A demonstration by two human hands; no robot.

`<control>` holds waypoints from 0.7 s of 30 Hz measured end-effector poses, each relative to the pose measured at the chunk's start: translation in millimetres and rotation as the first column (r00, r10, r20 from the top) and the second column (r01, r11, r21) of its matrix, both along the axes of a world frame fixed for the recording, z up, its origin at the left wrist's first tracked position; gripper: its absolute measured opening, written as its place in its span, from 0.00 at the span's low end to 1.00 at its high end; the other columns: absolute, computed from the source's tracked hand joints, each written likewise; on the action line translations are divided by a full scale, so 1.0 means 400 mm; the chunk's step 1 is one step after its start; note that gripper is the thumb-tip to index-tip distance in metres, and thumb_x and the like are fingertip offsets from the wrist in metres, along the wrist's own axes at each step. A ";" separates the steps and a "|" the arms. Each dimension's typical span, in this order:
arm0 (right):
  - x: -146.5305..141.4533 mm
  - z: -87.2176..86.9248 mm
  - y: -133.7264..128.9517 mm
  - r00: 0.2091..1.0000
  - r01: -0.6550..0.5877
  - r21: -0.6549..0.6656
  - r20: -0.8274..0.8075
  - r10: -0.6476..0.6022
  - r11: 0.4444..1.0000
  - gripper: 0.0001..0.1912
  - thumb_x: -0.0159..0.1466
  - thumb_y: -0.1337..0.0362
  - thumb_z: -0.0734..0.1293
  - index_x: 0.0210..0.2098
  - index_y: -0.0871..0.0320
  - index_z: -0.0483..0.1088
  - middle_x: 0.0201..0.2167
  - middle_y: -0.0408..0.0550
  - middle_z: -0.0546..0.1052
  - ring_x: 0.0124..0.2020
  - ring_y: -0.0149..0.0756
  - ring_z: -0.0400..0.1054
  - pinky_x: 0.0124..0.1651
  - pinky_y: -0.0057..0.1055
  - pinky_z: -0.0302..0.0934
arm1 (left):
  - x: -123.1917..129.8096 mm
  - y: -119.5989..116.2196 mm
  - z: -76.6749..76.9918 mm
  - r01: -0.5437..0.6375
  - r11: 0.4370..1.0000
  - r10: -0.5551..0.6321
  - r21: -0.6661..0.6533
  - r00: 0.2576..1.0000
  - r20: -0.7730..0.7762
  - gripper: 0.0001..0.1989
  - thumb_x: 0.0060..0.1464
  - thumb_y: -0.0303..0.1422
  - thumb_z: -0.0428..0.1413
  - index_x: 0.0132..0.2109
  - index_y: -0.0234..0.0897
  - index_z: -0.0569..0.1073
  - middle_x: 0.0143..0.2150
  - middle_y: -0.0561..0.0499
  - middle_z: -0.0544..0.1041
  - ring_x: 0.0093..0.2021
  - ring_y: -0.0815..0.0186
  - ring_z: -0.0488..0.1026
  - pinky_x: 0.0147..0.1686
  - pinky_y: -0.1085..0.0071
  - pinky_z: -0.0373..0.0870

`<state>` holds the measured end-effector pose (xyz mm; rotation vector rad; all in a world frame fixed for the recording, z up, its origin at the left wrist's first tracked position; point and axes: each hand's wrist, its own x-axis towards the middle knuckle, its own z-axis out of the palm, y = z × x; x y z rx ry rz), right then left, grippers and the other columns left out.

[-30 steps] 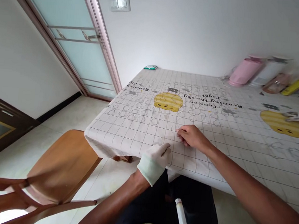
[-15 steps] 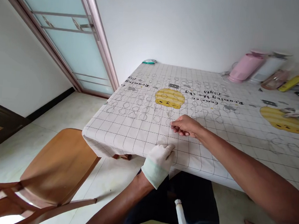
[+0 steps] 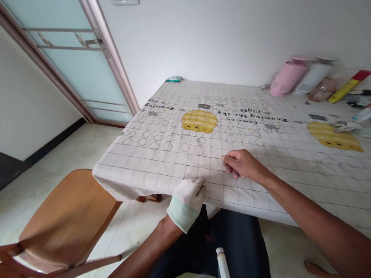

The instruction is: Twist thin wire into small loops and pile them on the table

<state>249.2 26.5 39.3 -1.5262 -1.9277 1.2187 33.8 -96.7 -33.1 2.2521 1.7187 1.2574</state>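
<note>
Fingers (image 3: pixel 230 158) of right hand (image 3: pixel 243 164) pinched, shifted rightward from loops (image 3: pixel 195 149); gloved left hand (image 3: pixel 187 198) half-curled; both holds unclear.

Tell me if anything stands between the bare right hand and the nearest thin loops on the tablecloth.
Nothing visible does. Only flat tablecloth lies between the right hand and the nearest thin loops. The gloved left hand is closer to the table's front edge, off that line.

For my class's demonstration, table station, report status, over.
Left hand gloved, at the tablecloth's near edge. Right hand bare, fingertips pinched, contents unclear. Thin loops beyond both hands. Pink container well back, not between hands.
</note>
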 end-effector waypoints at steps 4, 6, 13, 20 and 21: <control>0.178 0.009 -0.084 0.996 0.008 0.156 0.083 -0.021 0.988 0.19 0.71 0.51 0.64 0.30 0.57 0.72 0.24 0.45 0.79 0.17 0.28 0.67 0.22 0.26 0.58 | -0.008 -0.003 -0.003 0.063 0.995 -0.065 0.078 0.998 0.021 0.14 0.69 0.28 0.50 0.53 0.37 0.79 0.49 0.44 0.83 0.51 0.60 0.80 0.58 0.66 0.74; 0.294 0.019 -0.112 0.981 0.085 0.230 0.153 -0.122 0.970 0.18 0.71 0.53 0.63 0.29 0.56 0.72 0.24 0.43 0.79 0.18 0.28 0.68 0.24 0.26 0.60 | -0.012 0.003 -0.003 0.069 0.996 -0.070 0.055 0.997 0.022 0.14 0.70 0.30 0.51 0.53 0.36 0.80 0.49 0.44 0.83 0.51 0.60 0.80 0.58 0.65 0.74; 0.778 0.056 -0.137 0.618 0.457 0.506 0.410 -0.670 0.731 0.08 0.66 0.64 0.65 0.33 0.58 0.75 0.27 0.46 0.80 0.24 0.34 0.72 0.34 0.31 0.63 | -0.006 0.025 -0.002 0.011 0.999 -0.013 -0.043 0.998 -0.057 0.19 0.71 0.38 0.49 0.54 0.33 0.81 0.49 0.42 0.83 0.48 0.57 0.80 0.54 0.64 0.76; 0.911 0.015 -0.101 0.470 0.195 0.541 0.681 -0.562 0.818 0.10 0.66 0.67 0.64 0.40 0.60 0.77 0.41 0.56 0.81 0.43 0.44 0.74 0.46 0.35 0.63 | -0.001 0.025 0.009 -0.008 0.995 -0.001 -0.101 0.996 -0.090 0.22 0.71 0.41 0.46 0.54 0.33 0.81 0.48 0.42 0.82 0.49 0.56 0.81 0.55 0.63 0.75; 0.907 0.008 -0.091 0.473 0.170 0.533 0.694 -0.543 0.829 0.09 0.66 0.66 0.64 0.41 0.60 0.77 0.43 0.57 0.80 0.44 0.44 0.73 0.46 0.35 0.63 | -0.002 0.024 0.009 -0.008 0.995 0.000 -0.096 0.996 -0.090 0.23 0.71 0.41 0.46 0.54 0.33 0.80 0.49 0.41 0.82 0.49 0.56 0.81 0.55 0.63 0.75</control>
